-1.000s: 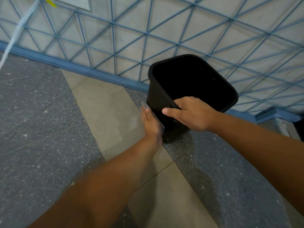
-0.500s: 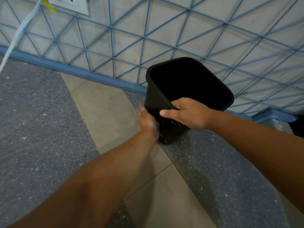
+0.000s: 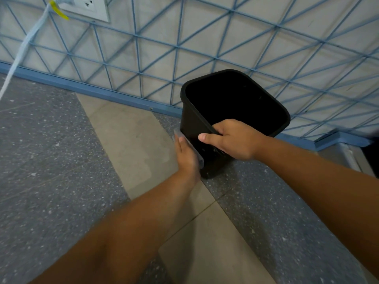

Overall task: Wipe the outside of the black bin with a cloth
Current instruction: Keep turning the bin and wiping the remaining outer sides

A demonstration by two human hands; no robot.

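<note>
While the bin (image 3: 191, 121) is stood on the floor (image 3: 61, 160) close to the wall (image 3: 225, 37), its near rim is gripped by the right hand (image 3: 231, 140), fingers curled inside and thumb laid along the outside. A pale cloth (image 3: 189, 145) is pressed flat against the bin's left side by the left hand (image 3: 187, 156), whose fingers are kept straight. A socket (image 3: 86, 7) and cable (image 3: 22, 50) are seen at the upper left.
</note>
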